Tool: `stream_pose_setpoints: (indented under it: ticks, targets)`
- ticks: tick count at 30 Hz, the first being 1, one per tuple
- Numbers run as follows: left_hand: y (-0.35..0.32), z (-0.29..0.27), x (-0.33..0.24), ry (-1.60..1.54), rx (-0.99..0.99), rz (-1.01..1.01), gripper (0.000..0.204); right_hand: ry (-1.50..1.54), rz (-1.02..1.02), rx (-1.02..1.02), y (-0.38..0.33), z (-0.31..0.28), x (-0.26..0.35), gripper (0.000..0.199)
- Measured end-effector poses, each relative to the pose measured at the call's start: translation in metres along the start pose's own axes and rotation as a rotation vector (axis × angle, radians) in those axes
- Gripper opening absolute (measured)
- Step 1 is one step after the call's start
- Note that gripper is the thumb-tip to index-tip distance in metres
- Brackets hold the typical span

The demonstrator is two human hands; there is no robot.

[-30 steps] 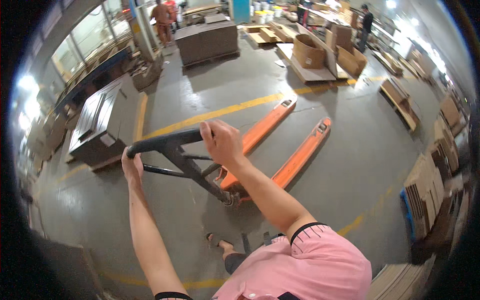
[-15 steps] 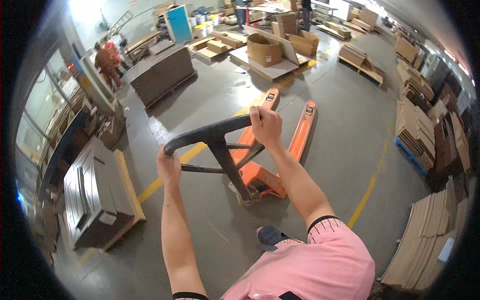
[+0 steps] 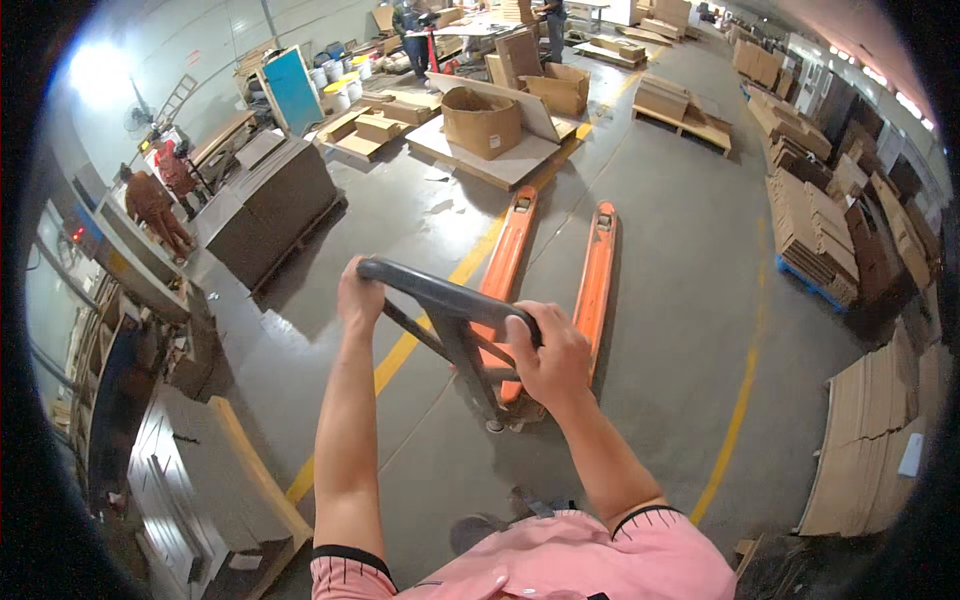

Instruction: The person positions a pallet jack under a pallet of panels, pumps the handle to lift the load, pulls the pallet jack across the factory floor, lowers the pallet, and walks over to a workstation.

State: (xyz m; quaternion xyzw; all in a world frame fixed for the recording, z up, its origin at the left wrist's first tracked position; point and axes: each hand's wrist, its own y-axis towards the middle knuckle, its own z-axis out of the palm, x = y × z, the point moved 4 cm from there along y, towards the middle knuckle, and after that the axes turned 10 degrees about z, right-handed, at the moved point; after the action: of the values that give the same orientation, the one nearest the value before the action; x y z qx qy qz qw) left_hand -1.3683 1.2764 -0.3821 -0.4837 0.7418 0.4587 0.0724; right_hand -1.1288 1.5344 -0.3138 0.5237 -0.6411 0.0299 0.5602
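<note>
A warehouse: cardboard stacks (image 3: 810,230), pallets (image 3: 690,125), orange pallet jack (image 3: 555,270).

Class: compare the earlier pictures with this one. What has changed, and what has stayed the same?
The orange pallet jack has swung round: its forks, earlier aimed up and right, now point almost straight ahead at the cardboard boxes. The left hand and right hand still grip its grey handle.
</note>
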Motion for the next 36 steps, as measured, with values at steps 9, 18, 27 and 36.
stream_pose_setpoints:
  ticks: [9,18,27,36]
  targets:
    - [0.160,0.194,-0.049,-0.255,0.315,0.062,0.030,-0.237,0.082,-0.237,0.084,0.035,-0.038,0.029]
    - [0.216,0.389,-0.200,-0.391,0.596,0.235,0.016,-0.510,0.331,-0.659,0.159,-0.026,-0.128,0.036]
    - [0.206,0.523,-0.361,-0.545,0.679,0.405,0.017,-0.632,0.552,-0.876,0.215,-0.228,-0.294,0.050]
    - [0.201,0.643,-0.488,-0.628,0.634,0.349,0.015,-0.460,0.799,-0.802,0.328,-0.416,-0.482,0.053]
